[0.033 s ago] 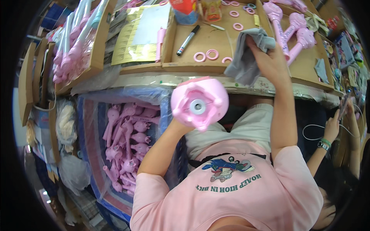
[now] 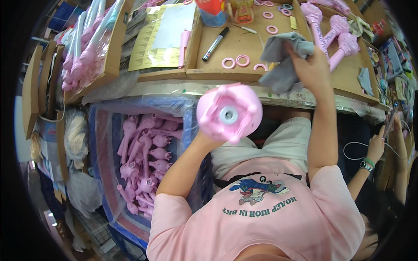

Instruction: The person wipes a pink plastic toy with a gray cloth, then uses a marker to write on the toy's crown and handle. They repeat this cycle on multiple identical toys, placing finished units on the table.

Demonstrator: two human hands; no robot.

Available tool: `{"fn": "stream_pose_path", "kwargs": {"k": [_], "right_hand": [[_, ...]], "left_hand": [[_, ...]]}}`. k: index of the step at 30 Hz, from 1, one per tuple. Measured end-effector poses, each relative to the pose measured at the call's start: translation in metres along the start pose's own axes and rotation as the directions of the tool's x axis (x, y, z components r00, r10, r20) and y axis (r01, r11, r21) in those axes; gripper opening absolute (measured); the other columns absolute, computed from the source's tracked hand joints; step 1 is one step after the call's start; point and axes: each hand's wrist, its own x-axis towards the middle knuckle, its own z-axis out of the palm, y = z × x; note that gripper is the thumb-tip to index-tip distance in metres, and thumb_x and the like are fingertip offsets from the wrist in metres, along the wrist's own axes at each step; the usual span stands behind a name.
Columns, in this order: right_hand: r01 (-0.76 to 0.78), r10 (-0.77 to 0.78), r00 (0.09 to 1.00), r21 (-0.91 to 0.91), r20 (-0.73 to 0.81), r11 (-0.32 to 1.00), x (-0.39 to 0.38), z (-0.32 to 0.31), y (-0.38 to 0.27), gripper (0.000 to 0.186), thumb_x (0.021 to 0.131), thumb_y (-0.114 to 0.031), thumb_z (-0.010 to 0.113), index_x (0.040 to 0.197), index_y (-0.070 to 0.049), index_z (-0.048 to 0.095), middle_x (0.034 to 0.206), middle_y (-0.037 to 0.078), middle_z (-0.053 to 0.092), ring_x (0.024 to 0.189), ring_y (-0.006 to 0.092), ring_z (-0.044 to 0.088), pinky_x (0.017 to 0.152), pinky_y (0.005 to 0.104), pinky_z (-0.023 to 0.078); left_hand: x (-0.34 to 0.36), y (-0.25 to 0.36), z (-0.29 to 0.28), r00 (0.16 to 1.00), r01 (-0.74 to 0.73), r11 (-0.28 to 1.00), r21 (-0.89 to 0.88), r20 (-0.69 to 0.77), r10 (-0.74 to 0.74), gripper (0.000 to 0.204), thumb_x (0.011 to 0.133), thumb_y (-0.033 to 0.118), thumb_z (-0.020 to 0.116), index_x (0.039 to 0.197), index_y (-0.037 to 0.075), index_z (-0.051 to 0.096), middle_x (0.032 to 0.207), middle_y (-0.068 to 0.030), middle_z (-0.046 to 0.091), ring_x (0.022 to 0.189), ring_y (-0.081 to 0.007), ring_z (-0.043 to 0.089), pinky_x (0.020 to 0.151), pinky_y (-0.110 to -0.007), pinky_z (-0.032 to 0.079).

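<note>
Two hands are at work at the near side of a long table [image 2: 174, 90]. The left hand [image 2: 208, 139] holds up a pink head [image 2: 246, 114] from below; its fingers are hidden behind the piece, so their exact grip cannot be told. The head is just on the near side of the table edge, above the far end of the white shorts [image 2: 289, 139], its hollow facing up and a pale disc [image 2: 228, 115] set in the middle.

To the right and farther off, the right hand [image 2: 311, 67] grips a grey cloth [image 2: 281, 61] between thumb and fingers. The cloth hangs over the near rim of a cardboard tray [image 2: 248, 45], apart from the head. In that tray are a pen [image 2: 215, 44] and several pink rings [image 2: 242, 55], two of them side by side near the rim.

Right of the cloth, pink wands [image 2: 348, 43] lie in another compartment. Left of the left forearm, a blue-edged bin [image 2: 187, 122] holds a jumbled pile of pink pieces [image 2: 144, 152]. Far left, a carton [image 2: 114, 48] holds more wands in clear wrapping, and a yellow sheet [image 2: 143, 54] lies beside it. At the right, a co-worker's hand [image 2: 375, 145] is close to a slim device [image 2: 391, 118].
</note>
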Motion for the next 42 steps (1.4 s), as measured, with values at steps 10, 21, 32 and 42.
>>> {"fn": "stream_pose_path", "kwargs": {"k": [10,21,32,42], "right_hand": [[0.748,-0.75,0.654,-0.07,-0.1,0.66,-0.036,0.013,-0.05,0.034,0.073,-0.014,0.067,0.105,-0.004,0.063,0.096,0.008,0.063,0.088,0.0268,0.06,0.075,0.0354,0.048],[0.274,0.193,0.901,0.854,-0.389,0.443,-0.005,0.049,-0.039,0.027,0.096,-0.023,0.052,0.099,0.002,0.061,0.092,0.004,0.064,0.079,0.0097,0.058,0.071,0.0278,0.047],[0.686,-0.692,0.719,0.091,0.073,0.722,-0.096,0.087,-0.033,0.037,0.065,-0.015,0.072,0.099,-0.005,0.063,0.132,0.011,0.054,0.127,0.0415,0.042,0.103,0.0569,0.029],[0.838,-0.831,0.541,0.008,-0.13,0.545,-0.031,0.057,-0.003,0.026,0.075,-0.029,0.069,0.09,-0.01,0.062,0.099,0.008,0.068,0.099,0.0262,0.064,0.095,0.0412,0.04]], "left_hand": [[0.019,0.038,0.012,0.993,0.103,0.993,0.065,0.049,-0.106,0.051,0.072,0.013,0.078,0.116,0.004,0.054,0.11,-0.0074,0.059,0.101,-0.0196,0.056,0.088,-0.035,0.045],[0.022,0.047,0.009,0.879,0.476,0.781,-0.404,0.241,-0.411,0.039,0.081,0.024,0.072,0.106,0.003,0.051,0.077,-0.0023,0.056,0.058,-0.0102,0.053,0.049,-0.024,0.043],[0.02,0.015,-0.009,0.932,0.163,0.668,-0.726,-0.109,-0.346,0.075,0.086,0.063,0.05,0.126,0.0,0.044,0.118,-0.0094,0.055,0.107,-0.0179,0.055,0.09,-0.032,0.046],[0.015,0.029,0.005,0.951,0.299,0.934,-0.196,-0.016,-0.308,0.095,0.077,0.072,0.052,0.134,-0.001,0.028,0.098,-0.0118,0.058,0.07,-0.0137,0.057,0.057,-0.025,0.045]]}}
